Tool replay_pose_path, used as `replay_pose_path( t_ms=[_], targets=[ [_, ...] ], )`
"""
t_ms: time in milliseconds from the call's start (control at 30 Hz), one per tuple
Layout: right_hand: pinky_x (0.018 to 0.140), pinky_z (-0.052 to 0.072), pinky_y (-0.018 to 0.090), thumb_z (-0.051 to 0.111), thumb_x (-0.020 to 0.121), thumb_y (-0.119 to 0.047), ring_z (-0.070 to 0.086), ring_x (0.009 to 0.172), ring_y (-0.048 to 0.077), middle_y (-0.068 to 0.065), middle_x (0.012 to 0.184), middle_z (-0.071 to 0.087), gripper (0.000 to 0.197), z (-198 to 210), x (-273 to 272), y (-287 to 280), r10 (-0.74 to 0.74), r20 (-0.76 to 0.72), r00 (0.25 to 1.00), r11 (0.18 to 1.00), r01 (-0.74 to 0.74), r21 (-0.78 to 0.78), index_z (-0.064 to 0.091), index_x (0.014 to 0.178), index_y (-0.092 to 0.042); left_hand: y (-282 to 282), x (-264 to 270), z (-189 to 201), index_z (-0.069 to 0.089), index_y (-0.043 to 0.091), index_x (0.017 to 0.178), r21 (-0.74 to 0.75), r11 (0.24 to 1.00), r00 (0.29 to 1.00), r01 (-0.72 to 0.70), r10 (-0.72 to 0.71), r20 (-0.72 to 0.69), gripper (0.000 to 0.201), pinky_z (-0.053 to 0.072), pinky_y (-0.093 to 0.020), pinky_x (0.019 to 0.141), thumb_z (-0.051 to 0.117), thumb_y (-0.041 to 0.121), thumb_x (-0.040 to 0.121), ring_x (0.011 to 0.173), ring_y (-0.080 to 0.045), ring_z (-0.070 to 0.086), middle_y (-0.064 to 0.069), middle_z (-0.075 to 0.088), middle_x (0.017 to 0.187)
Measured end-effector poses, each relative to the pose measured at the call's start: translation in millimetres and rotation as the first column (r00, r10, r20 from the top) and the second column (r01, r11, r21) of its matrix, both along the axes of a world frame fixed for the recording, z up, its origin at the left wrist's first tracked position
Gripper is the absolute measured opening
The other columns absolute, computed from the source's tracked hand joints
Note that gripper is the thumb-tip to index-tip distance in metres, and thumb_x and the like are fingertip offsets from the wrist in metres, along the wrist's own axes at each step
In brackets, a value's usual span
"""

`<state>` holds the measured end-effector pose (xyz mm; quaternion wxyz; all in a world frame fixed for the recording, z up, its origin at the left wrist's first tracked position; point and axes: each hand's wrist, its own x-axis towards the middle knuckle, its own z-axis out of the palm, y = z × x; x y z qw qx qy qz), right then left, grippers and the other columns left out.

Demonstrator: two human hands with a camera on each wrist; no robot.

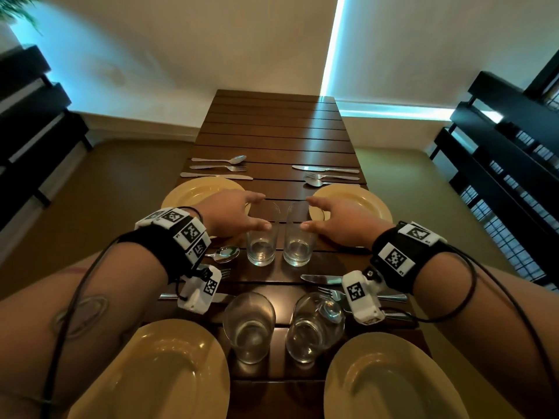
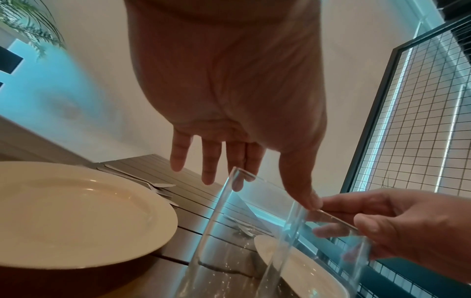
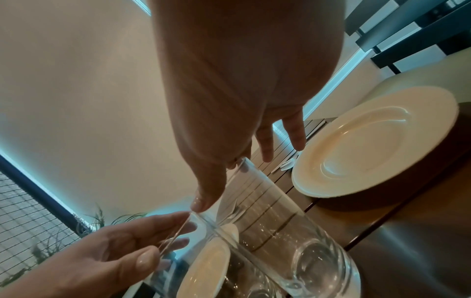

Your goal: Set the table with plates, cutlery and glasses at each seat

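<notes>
Two tall clear glasses stand side by side mid-table between two yellow plates (image 1: pixel 199 190) (image 1: pixel 363 202). My left hand (image 1: pixel 260 212) brackets the left glass (image 1: pixel 261 243), fingers straight behind its rim and thumb tip touching the near rim (image 2: pixel 312 201). My right hand (image 1: pixel 307 213) mirrors it at the right glass (image 1: pixel 298 244), its thumb (image 3: pixel 201 203) on the rim. Neither hand curls round its glass. Spoon, fork and knife lie beyond each far plate (image 1: pixel 217 167) (image 1: pixel 328 175). Nearer me are two more plates (image 1: pixel 157 373) (image 1: pixel 390 385), two glasses (image 1: pixel 249 326) (image 1: pixel 314 326) and cutlery (image 1: pixel 320 279).
The dark slatted wooden table (image 1: pixel 272 128) runs away from me to a pale wall. Black shelving (image 1: pixel 33 116) stands at the left. A black rack with wire grid panels (image 1: pixel 508 164) stands at the right. A plant (image 2: pixel 30 22) hangs at the upper left.
</notes>
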<state>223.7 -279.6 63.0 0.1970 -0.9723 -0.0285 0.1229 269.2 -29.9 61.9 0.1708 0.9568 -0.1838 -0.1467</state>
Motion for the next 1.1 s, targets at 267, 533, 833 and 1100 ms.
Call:
replay_pose_path(
  t_ms=[267,533,833,1100],
  targets=[
    [0.099,0.039,0.033,0.056,0.088,-0.06,0.052,0.13,0.026,0.011,0.133,0.063,0.075,-1,18,-3,-0.044,-0.002,0.999,0.999,0.044,0.012,0.029,0.153,-0.033,0,17,1,0.034,0.03,0.157,0.025,1.0,1.0,-0.015,0.015,-0.022,0.084,0.037,-0.037,0.113,0.067,0.06,0.086,0.143,-0.023,0.042,-0.002,0.045,0.157],
    [0.096,0.038,0.031,0.055,0.09,-0.059,0.053,0.127,0.025,0.01,0.131,0.064,0.074,2,16,-3,-0.039,-0.004,0.999,0.999,0.04,0.028,0.028,0.153,-0.034,-1,15,3,0.03,0.032,0.158,0.03,0.999,0.999,-0.027,0.029,-0.041,0.082,0.037,-0.034,0.111,0.065,0.058,0.089,0.143,-0.023,0.043,-0.005,0.046,0.156],
    [0.098,0.04,0.033,0.055,0.091,-0.056,0.056,0.124,0.028,0.014,0.131,0.064,0.075,-1,15,-1,-0.035,-0.001,0.999,0.998,0.035,0.058,0.024,0.155,-0.031,-2,9,4,0.023,0.031,0.16,0.016,0.999,0.996,-0.039,0.04,-0.081,0.081,0.036,-0.033,0.109,0.061,0.055,0.093,0.142,-0.025,0.043,-0.005,0.043,0.158],
    [0.116,0.025,0.034,0.052,0.093,-0.056,0.028,0.147,0.021,0.002,0.162,0.028,0.075,0,6,-8,-0.099,0.106,0.989,0.962,0.068,0.263,0.022,0.155,-0.028,2,-4,11,0.014,0.033,0.162,-0.159,0.977,0.99,-0.14,0.134,-0.049,0.075,0.029,-0.038,0.118,0.045,0.061,0.098,0.149,-0.026,0.034,-0.005,0.03,0.165]
  ],
)
